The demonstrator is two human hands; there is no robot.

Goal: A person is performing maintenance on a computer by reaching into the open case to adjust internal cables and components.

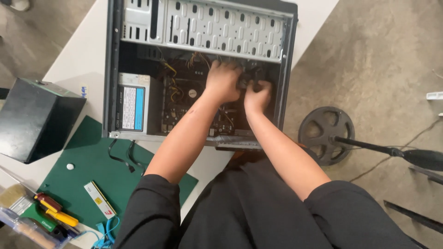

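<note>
Both hands inside open computer case (198,69), near its right wall. Left hand (223,82) & right hand (257,96) fingers curled on dark part (247,79), prob. cable plug; grip unclear. Memory stick (99,199) lies on green mat (99,170), not fitted.

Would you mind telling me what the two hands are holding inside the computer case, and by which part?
Both the left hand and right hand close on a dark part inside the open computer case; what it is and where it is gripped cannot be told.

Black steel computer case (110,69) with a perforated silver drive cage (221,27), dark green cutting mat (99,170), white tabletop (83,50), yellow-handled screwdriver (62,216).
</note>
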